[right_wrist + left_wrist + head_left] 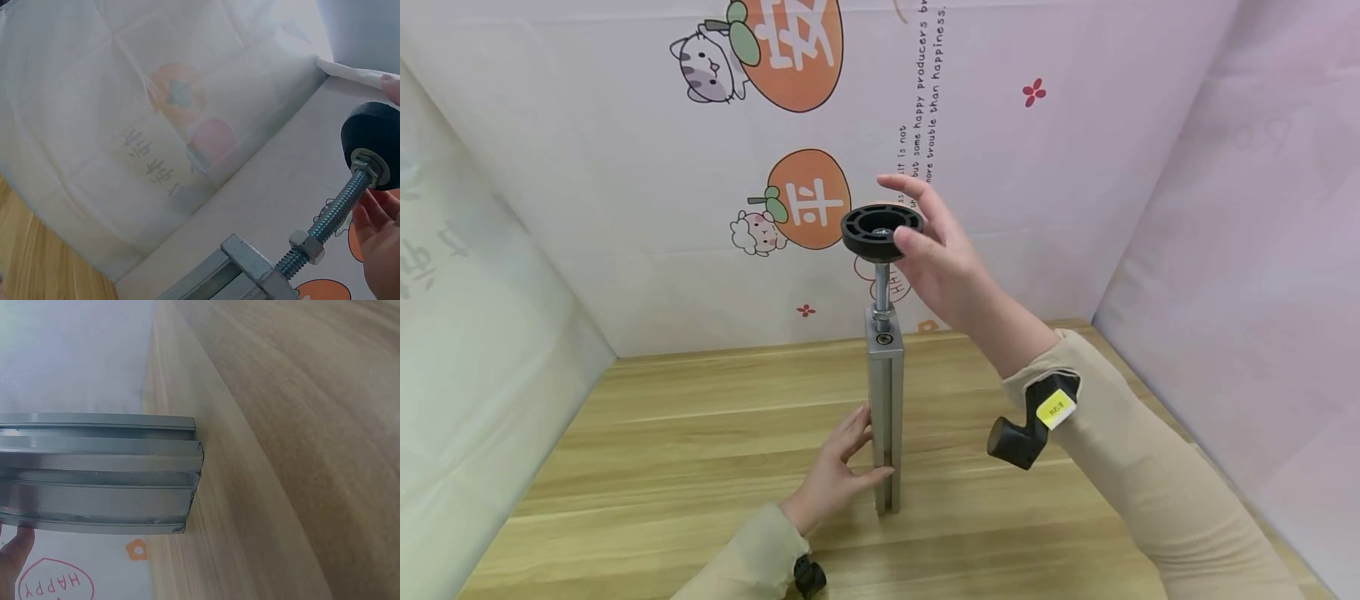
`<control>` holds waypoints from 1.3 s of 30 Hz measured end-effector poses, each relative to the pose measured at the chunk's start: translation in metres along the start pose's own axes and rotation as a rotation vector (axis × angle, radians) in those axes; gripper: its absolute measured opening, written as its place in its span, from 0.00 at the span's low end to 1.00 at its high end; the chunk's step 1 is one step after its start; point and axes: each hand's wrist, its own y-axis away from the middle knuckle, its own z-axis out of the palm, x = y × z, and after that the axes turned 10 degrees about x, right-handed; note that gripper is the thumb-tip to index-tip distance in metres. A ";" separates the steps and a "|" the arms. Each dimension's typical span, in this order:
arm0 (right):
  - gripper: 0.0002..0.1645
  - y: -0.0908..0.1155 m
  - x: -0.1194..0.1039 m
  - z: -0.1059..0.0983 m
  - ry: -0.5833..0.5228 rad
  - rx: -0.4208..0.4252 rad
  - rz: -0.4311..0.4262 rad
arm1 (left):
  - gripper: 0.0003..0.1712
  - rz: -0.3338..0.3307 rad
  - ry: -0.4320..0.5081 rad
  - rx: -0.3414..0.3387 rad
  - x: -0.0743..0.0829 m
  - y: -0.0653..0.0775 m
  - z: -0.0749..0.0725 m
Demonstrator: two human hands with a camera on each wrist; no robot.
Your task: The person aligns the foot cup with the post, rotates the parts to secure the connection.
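Observation:
An aluminium profile (887, 417) stands upright on the wooden table, its lower end visible in the left wrist view (100, 459). A threaded rod (882, 287) with a hex nut (307, 246) rises from its top end and carries a black round levelling foot (868, 242). My left hand (835, 479) grips the profile low down, thumb across the near side and fingers along the left. Beside the foot is my right hand (951, 267), thumb at its rim and index finger stretched out past it. In the right wrist view, other fingers (378, 215) lie close under the foot.
The wooden table (700, 433) meets a white printed cloth backdrop (962, 125) behind the profile. Cloth walls (1247, 250) also stand at left and right. A screw (885, 339) sits in the profile's top end plate. Black wrist cameras (1018, 442) are strapped to both sleeves.

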 end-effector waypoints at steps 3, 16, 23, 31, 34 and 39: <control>0.40 -0.005 0.001 -0.003 -0.182 -0.079 0.063 | 0.58 0.014 -0.001 0.006 -0.001 0.001 0.000; 0.36 -0.014 -0.006 -0.005 -0.396 -0.181 0.174 | 0.55 -0.079 -0.013 -0.003 0.003 0.001 0.000; 0.31 -0.016 -0.005 -0.004 -0.376 -0.261 0.123 | 0.54 -0.077 -0.032 0.004 0.004 0.000 0.000; 0.29 -0.016 -0.001 -0.008 -0.299 -0.274 0.064 | 0.55 -0.048 -0.033 0.010 0.001 0.001 -0.001; 0.26 -0.015 -0.002 -0.010 -0.233 -0.245 0.032 | 0.55 -0.061 -0.024 0.004 0.001 0.000 0.000; 0.26 -0.012 -0.003 -0.012 -0.127 -0.191 -0.019 | 0.53 -0.113 -0.009 -0.007 0.004 -0.001 0.000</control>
